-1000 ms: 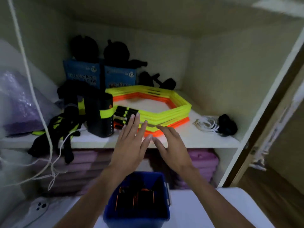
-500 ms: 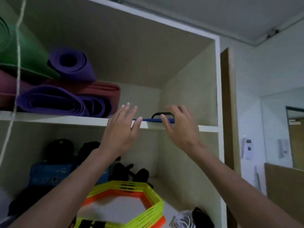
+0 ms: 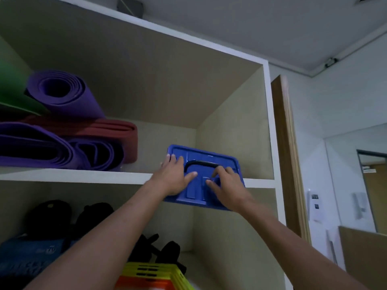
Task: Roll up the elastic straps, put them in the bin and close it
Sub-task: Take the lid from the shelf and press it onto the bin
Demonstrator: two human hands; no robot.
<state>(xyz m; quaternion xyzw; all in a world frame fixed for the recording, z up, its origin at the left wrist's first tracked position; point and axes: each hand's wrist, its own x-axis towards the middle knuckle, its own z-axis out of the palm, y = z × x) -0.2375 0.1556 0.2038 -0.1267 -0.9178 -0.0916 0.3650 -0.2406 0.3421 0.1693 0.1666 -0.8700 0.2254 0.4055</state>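
A blue bin lid (image 3: 209,154) with a black handle (image 3: 200,163) lies tilted on the upper shelf (image 3: 83,175), its near edge hanging over the shelf's front. My left hand (image 3: 173,177) lies on the lid's left part with fingers stretched to its far corner and thumb pointing inward. My right hand (image 3: 227,185) rests on the lid's right part, fingers bent by the handle's right end. Neither the bin nor the elastic straps are in view.
Rolled purple (image 3: 60,91), red (image 3: 109,130) and green (image 3: 12,91) mats fill the upper shelf's left side. Below are black gear (image 3: 92,216), a blue box (image 3: 27,254) and yellow-orange hexagon rings (image 3: 152,273). The cabinet's side wall (image 3: 270,122) and a wooden door edge (image 3: 287,153) stand to the right.
My view swung up from the bin to the upper shelf. Both hands rose, reached the blue lid and have drawn it forward over the shelf edge, tilting it toward me.
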